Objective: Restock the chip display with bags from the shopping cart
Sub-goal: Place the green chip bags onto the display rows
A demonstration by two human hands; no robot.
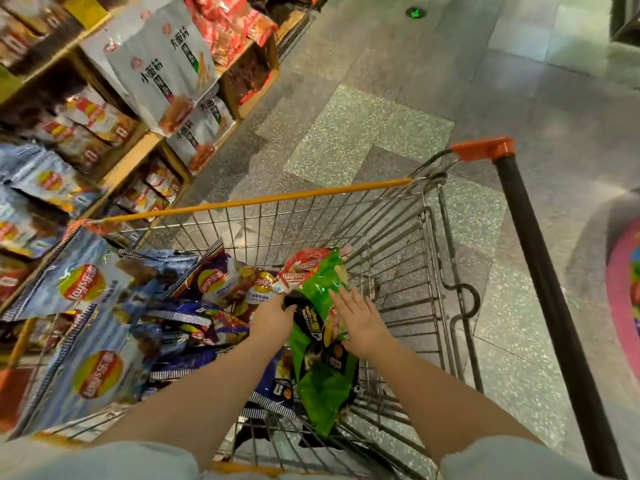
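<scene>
Head view: inside the cart (398,216), left hand (273,318) apparently pinches the green bag (318,368); right hand (360,320) lies flat on it, blue bags (86,289) crowding left.

The left hand (273,318) hides its own fingertips against the green bag (323,344), whose lower end sinks behind the shopping cart (398,237) wires. Left of the cart, shelf bags (52,181) blur, print unreadable; a pink object (627,289) right of it is cut off.

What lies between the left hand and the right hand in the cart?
In the head view, the green chip bag lies between the left hand and right hand.
</scene>
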